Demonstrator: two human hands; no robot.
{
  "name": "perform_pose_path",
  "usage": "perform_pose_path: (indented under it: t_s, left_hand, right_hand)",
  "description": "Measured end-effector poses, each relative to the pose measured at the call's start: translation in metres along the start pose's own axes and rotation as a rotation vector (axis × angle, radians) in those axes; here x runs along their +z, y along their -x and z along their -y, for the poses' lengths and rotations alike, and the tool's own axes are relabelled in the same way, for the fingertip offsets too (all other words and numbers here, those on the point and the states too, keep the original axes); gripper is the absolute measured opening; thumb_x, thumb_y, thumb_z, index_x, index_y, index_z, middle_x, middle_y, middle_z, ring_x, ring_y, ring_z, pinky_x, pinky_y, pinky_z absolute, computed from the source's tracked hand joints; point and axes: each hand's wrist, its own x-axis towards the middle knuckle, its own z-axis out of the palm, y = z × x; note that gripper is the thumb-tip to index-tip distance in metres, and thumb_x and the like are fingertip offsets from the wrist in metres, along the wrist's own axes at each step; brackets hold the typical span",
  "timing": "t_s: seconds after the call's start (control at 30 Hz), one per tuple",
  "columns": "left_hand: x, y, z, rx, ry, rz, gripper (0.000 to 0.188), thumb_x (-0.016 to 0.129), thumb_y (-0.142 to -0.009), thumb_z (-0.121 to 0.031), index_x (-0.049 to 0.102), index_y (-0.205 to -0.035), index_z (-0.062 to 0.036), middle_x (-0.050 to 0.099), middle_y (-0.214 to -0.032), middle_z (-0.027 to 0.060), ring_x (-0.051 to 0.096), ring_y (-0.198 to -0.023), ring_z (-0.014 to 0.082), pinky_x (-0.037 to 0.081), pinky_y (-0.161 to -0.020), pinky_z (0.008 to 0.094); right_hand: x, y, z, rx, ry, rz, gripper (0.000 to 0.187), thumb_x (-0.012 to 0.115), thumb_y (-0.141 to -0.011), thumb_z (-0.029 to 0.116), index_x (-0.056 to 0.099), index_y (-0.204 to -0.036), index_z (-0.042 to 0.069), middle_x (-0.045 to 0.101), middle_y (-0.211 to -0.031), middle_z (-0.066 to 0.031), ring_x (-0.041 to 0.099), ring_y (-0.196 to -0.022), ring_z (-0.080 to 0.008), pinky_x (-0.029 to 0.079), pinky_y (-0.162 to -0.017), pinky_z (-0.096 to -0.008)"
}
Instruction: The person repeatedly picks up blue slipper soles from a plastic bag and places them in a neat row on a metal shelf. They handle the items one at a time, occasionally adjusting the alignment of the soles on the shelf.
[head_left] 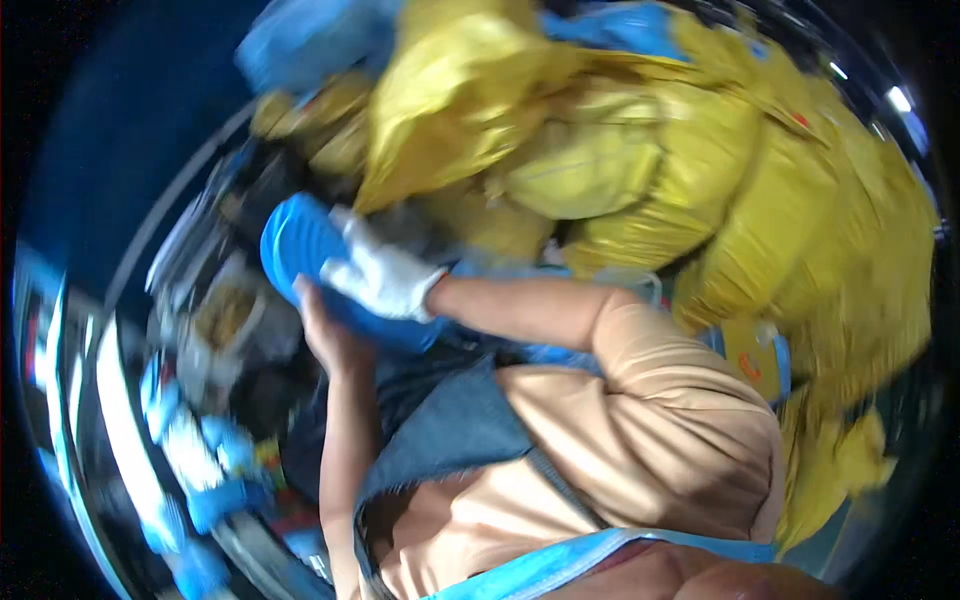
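Both my hands are on a blue plastic object (300,240) with a rounded, ridged end; motion blur hides its exact kind. My right hand (385,275), in a white glove, reaches across from the right. Its fingers lie on the object's upper side and look closed against it. From below, my bare left hand (335,335) grips the near left edge, its fingers partly hidden by the object. The blue piece is tilted and held in front of my body, its far part running down to the right under my gloved hand.
Large yellow sacks (620,160) are heaped ahead and to the right. A blue bag (310,50) lies at the far left of the heap. To my left are a pale bag (225,320) with brownish contents and several blue-and-white items (200,450), all smeared by motion.
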Motion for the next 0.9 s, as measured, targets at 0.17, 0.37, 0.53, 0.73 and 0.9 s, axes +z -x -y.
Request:
perform_pose_path:
  t_s: [0.17,0.37,0.53,0.73,0.9]
  left_hand:
    - [-0.037,0.01,-0.038,0.047,0.158,-0.198,0.025,0.06,-0.096,-0.035,0.061,-0.106,-0.0122,0.06,-0.099,0.0036,0.058,-0.094,0.0176,0.048,-0.088,0.0372]
    - [-0.132,0.044,-0.08,0.352,0.324,-0.313,0.054,0.065,-0.094,-0.036,0.046,-0.134,-0.0048,0.061,-0.119,0.0118,0.062,-0.106,0.0228,0.05,-0.097,0.041]
    - [-0.184,0.113,-0.134,0.448,0.56,-0.501,0.054,0.06,-0.096,-0.041,0.053,-0.131,-0.0006,0.065,-0.12,0.0188,0.065,-0.107,0.0328,0.051,-0.097,0.049]
    - [-0.211,0.151,-0.154,0.685,0.419,-0.944,0.047,0.061,-0.096,-0.037,0.055,-0.129,-0.004,0.066,-0.118,0.0145,0.066,-0.106,0.0284,0.054,-0.094,0.0471]
    - [-0.252,0.185,-0.172,0.837,0.302,-1.138,0.051,0.059,-0.097,-0.036,0.05,-0.135,-0.0025,0.06,-0.128,0.0161,0.059,-0.115,0.032,0.047,-0.102,0.044]
  right_hand:
    - [0.031,-0.018,0.025,-0.076,-0.088,0.218,0.088,0.048,-0.098,0.057,0.011,-0.154,-0.001,0.041,-0.146,-0.0231,0.041,-0.136,-0.0287,0.031,-0.112,-0.0355]
    - [0.156,-0.044,0.036,-0.153,-0.181,0.622,0.092,0.04,-0.095,0.069,0.02,-0.153,0.001,0.048,-0.142,-0.0202,0.048,-0.13,-0.0302,0.036,-0.109,-0.0391]
    - [0.291,-0.096,0.042,0.406,-0.699,1.14,0.07,0.041,-0.101,0.054,0.038,-0.147,0.002,0.051,-0.139,-0.0149,0.052,-0.122,-0.0244,0.042,-0.101,-0.0338]
    - [0.461,-0.058,-0.012,-0.203,-0.4,1.33,0.088,0.06,-0.091,0.05,0.023,-0.152,-0.002,0.047,-0.142,-0.0227,0.05,-0.126,-0.03,0.039,-0.106,-0.0362]
    - [0.443,-0.085,0.039,-0.012,-0.38,1.321,0.081,0.069,-0.085,0.037,0.035,-0.149,0.002,0.051,-0.138,-0.0251,0.054,-0.123,-0.03,0.041,-0.105,-0.0363]
